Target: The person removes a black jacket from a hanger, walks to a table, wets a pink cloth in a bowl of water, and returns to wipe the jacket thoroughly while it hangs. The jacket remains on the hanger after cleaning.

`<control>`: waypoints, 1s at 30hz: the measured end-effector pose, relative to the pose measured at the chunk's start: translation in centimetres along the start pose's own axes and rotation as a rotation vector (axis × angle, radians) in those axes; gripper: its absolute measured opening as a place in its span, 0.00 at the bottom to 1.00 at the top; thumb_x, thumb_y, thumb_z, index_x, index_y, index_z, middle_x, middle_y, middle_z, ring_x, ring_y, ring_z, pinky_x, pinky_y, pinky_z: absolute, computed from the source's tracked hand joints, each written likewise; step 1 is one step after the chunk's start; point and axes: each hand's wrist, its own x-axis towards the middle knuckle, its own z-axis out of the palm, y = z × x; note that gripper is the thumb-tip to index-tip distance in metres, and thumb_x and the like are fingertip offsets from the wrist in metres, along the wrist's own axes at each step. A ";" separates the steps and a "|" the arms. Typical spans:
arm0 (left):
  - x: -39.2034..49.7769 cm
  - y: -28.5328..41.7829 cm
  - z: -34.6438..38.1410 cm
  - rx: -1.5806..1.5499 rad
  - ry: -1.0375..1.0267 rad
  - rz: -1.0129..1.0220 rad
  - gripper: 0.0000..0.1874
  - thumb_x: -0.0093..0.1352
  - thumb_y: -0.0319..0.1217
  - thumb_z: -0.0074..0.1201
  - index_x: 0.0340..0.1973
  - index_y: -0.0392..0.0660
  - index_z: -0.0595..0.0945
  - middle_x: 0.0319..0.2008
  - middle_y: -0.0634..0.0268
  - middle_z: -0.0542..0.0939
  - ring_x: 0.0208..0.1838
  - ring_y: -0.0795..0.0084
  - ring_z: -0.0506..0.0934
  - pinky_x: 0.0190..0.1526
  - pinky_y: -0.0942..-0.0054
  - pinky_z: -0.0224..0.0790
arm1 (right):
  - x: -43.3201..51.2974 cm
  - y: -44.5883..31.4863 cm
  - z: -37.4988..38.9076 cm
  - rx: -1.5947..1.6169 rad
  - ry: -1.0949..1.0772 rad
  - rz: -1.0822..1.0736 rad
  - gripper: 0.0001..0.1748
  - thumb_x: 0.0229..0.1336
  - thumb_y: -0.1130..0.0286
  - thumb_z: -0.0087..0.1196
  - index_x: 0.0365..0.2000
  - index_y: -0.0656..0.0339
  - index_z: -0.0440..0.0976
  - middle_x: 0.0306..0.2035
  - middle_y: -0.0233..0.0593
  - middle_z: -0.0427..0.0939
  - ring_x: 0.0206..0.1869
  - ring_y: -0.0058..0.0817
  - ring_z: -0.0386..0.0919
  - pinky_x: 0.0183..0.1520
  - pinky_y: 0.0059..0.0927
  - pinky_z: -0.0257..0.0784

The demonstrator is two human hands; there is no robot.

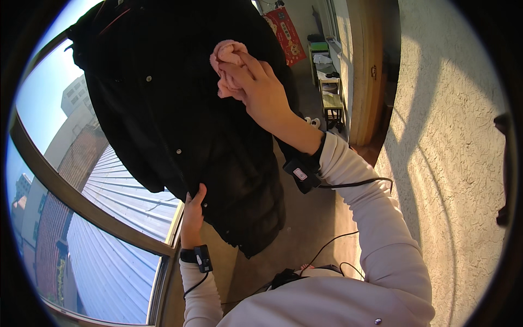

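Observation:
A long black padded coat [175, 110] hangs upright before me, with metal snap buttons down its front edge. My right hand [261, 90] grips a crumpled pink cloth [229, 57] against the upper part of the coat. Lower down, my left hand [195, 210] pinches the coat's front edge, its thumb lying on the dark fabric and the other fingers hidden behind it. What the coat hangs from is out of view.
Framed window panes [159, 241] border the left side, with metal roofs outside. A textured wall [457, 163] rises at the right, beside a wooden door frame [363, 73]. Behind the coat stands a narrow shelf [331, 100] with items on it. Cables [359, 184] run from my wrist devices.

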 end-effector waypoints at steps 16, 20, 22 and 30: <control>0.6 0.6 -3.2 0.138 0.156 0.027 0.49 0.66 0.53 0.68 0.69 0.31 0.64 0.60 0.56 0.76 0.59 0.64 0.75 0.59 0.70 0.69 | -4.3 -3.8 -9.7 0.618 -0.325 0.191 0.18 0.56 0.88 0.55 0.47 0.64 0.78 0.48 0.42 0.80 0.51 0.37 0.81 0.54 0.32 0.76; 1.0 0.6 -2.9 0.181 0.117 0.031 0.48 0.66 0.52 0.67 0.68 0.29 0.64 0.59 0.55 0.76 0.58 0.65 0.75 0.59 0.70 0.69 | 8.1 -0.9 -11.1 0.152 0.221 -0.042 0.27 0.57 0.87 0.48 0.56 0.57 0.74 0.57 0.50 0.73 0.55 0.44 0.78 0.56 0.35 0.74; 1.4 0.6 -3.0 0.202 0.111 0.038 0.48 0.67 0.53 0.67 0.68 0.28 0.65 0.58 0.54 0.77 0.57 0.65 0.76 0.58 0.71 0.69 | 9.0 -0.3 -9.6 0.010 0.123 0.108 0.29 0.56 0.82 0.53 0.60 0.55 0.70 0.57 0.49 0.73 0.55 0.47 0.78 0.54 0.37 0.75; 2.1 0.2 0.7 1.000 0.946 0.628 0.44 0.69 0.46 0.66 0.71 0.37 0.62 0.60 0.47 0.57 0.60 0.51 0.59 0.56 0.53 0.62 | -23.5 -3.4 -7.4 0.478 -1.544 0.885 0.17 0.53 0.80 0.56 0.45 0.65 0.82 0.41 0.49 0.84 0.47 0.40 0.83 0.52 0.31 0.78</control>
